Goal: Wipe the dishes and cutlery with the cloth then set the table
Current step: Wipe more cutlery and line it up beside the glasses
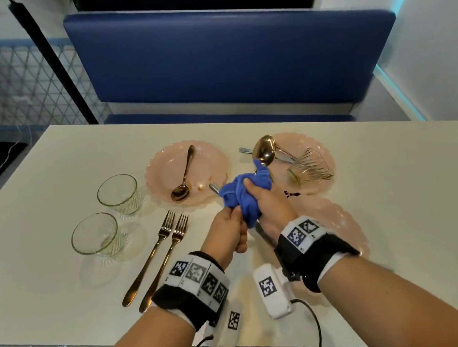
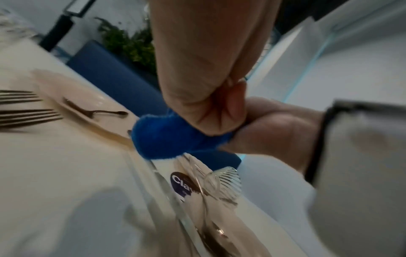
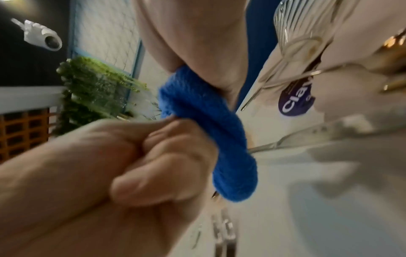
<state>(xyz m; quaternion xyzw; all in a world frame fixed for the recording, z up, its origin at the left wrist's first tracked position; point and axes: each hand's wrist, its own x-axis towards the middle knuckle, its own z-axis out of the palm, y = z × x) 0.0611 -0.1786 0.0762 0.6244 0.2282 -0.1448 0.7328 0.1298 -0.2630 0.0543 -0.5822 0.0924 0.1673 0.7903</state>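
Wiping was under way and the table setting had not begun, judging from the layout. A gold spoon (image 1: 265,151) stood above the middle of the counter (image 1: 49,178), bowl up and far, its handle buried in a bunched blue cloth (image 1: 243,197). The right hand (image 1: 269,206) was curled round the cloth and the handle inside it, thumb on top. The left hand (image 1: 228,228), just beside and nearer, was fisted with its fingertips pinching the cloth's lower fold; what else it gripped was hidden. A metal handle tip (image 1: 212,187) poked out of the cloth to the left, and a dark metal length (image 1: 264,234) ran toward the viewer between the wrists; the utensil could not be identified.

Left of the hands, two gold forks (image 1: 157,254) lay side by side, with two upright glass cups (image 1: 106,217) farther left. The far-left pink plate (image 1: 214,155) carried a second gold spoon (image 1: 183,176) and some crumbs, so it probably awaited wiping. The far-right pink plate (image 1: 326,150) held a tipped ribbed glass (image 1: 309,170) and silver cutlery (image 1: 274,153). A third pink plate (image 1: 340,217) lay near right, partly under the right wrist. Plates, glasses and remaining cutlery apparently were left to wipe and arrange.
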